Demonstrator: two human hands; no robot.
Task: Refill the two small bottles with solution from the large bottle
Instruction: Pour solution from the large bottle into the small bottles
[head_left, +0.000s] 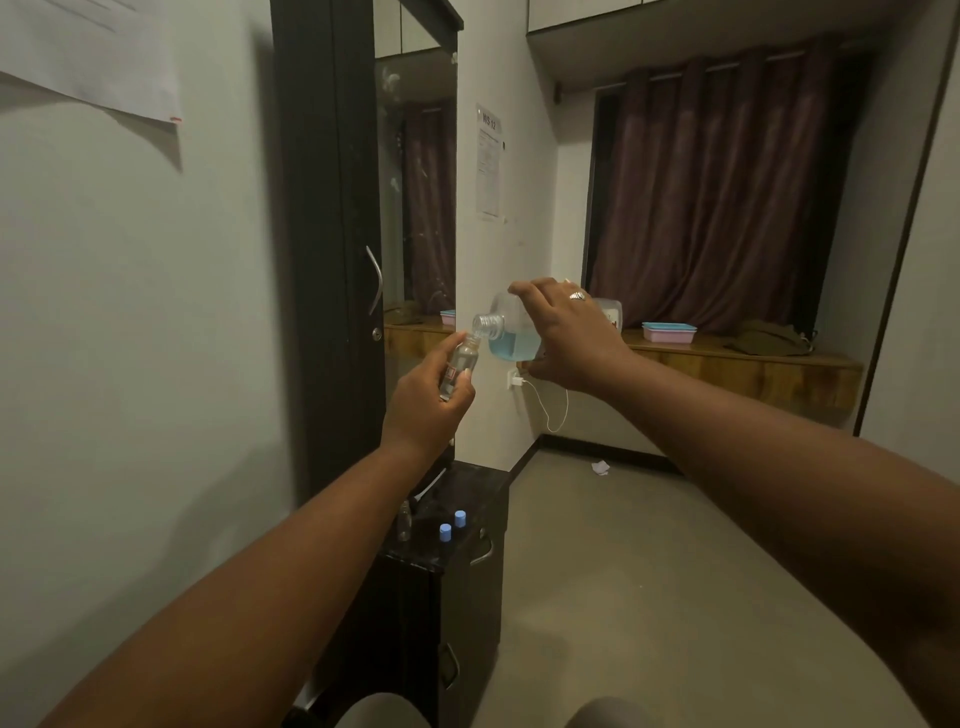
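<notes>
My right hand grips the large clear bottle tipped on its side, blue solution pooled in its lower part, its open neck pointing left. My left hand holds a small clear bottle tilted, its open mouth right under the large bottle's neck. Both are raised in front of me at chest height. Far below, a second small clear bottle stands uncapped on the dark cabinet top, with two blue caps beside it.
A tall dark wardrobe with a mirror stands to the left. A wooden ledge under maroon curtains holds a pink and blue tray. A charger and white cable hang on the wall behind the bottles. Grey floor lies to the right.
</notes>
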